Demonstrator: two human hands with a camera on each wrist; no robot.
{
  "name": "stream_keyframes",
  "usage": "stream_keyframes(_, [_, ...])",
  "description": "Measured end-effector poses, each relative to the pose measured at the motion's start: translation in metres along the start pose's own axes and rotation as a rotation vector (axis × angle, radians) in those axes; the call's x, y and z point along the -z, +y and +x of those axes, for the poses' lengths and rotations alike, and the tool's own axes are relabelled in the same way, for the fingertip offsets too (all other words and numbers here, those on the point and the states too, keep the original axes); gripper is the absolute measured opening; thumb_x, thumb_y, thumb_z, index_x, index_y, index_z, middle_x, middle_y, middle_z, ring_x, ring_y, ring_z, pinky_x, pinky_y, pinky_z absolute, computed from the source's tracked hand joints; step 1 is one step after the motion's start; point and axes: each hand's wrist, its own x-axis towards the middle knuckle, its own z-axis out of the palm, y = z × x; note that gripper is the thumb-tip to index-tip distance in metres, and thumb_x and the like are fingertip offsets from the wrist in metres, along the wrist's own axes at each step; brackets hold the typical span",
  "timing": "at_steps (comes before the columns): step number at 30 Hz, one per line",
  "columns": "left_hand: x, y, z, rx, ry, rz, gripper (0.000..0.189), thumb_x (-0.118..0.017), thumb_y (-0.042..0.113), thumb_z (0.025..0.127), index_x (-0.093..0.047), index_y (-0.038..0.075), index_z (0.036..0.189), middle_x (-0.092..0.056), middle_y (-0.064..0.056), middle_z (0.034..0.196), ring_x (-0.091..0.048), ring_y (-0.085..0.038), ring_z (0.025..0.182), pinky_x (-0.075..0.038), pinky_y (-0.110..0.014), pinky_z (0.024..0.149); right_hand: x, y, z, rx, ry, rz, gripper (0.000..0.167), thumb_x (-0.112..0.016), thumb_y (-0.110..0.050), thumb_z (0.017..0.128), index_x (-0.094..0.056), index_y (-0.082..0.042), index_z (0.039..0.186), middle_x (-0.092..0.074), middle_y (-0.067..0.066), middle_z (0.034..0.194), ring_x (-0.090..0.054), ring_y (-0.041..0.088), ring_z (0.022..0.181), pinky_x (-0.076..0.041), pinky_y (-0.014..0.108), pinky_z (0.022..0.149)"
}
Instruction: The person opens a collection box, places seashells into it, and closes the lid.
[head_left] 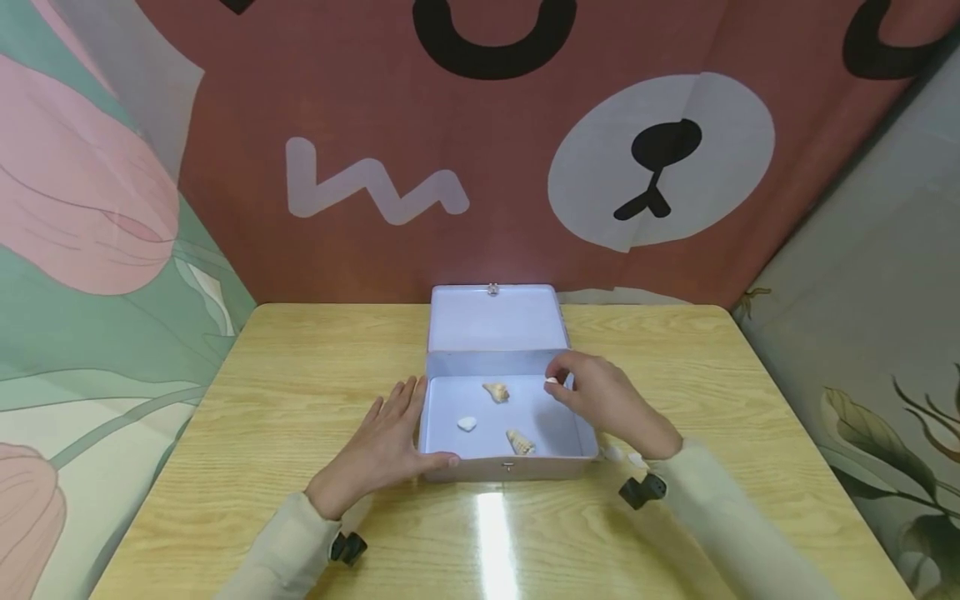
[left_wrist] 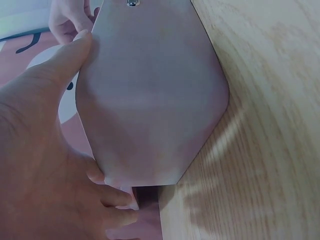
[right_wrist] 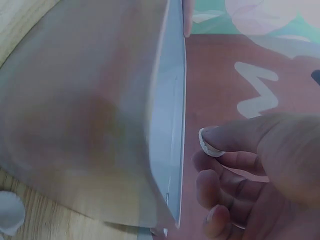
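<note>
A shallow metal box stands on the table with its lid raised at the back. Inside lie a spiky tan conch shell, a white seashell and a ridged spiral shell. Over the right part of the box, my right hand pinches a small white seashell between thumb and forefinger, its other fingers loosely bent. My left hand rests against the box's left side, fingers extended and thumb laid along the front rim.
More white shells lie on the wooden table just right of the box, partly behind my right wrist. A printed curtain hangs along the table's back edge, with patterned cloth on the right side.
</note>
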Motion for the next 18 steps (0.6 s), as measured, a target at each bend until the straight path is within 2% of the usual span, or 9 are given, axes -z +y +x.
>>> stream_keyframes(6, [0.0005,0.0006,-0.0005,0.001,0.0,0.0,0.133,-0.076,0.077,0.082,-0.012,0.002,0.171,-0.017,-0.027,0.177,-0.016,-0.047,0.166,-0.015,-0.07,0.133,-0.0045,-0.0024,0.0017,0.016,-0.004,-0.016,0.006,-0.078,-0.017,0.097,-0.075,-0.014,0.1,-0.074,0.0,0.091,-0.058,0.01,0.07,-0.049,0.025,0.059])
stream_keyframes(11, [-0.0004,0.0002,0.0003,0.0,0.0,-0.006,0.133,-0.076,0.077,0.082,-0.012,0.003,0.171,-0.016,-0.027,0.177,-0.016,-0.047,0.166,-0.015,-0.07,0.133,-0.0043,-0.0035,0.0023,0.034,-0.004,-0.026,0.011,-0.079,-0.018,0.096,-0.076,-0.011,0.105,-0.076,0.0,0.093,-0.06,0.009,0.072,-0.049,0.025,0.06])
stream_keyframes(18, [-0.0014,-0.0011,0.0004,-0.004,0.007,-0.003,0.133,-0.076,0.078,0.081,-0.013,0.002,0.171,-0.017,-0.027,0.177,-0.016,-0.047,0.166,-0.016,-0.07,0.133,-0.0028,-0.0039,0.0011,0.023,0.003,-0.027,0.011,-0.079,-0.016,0.096,-0.077,-0.011,0.105,-0.077,0.001,0.094,-0.062,0.011,0.075,-0.05,0.026,0.062])
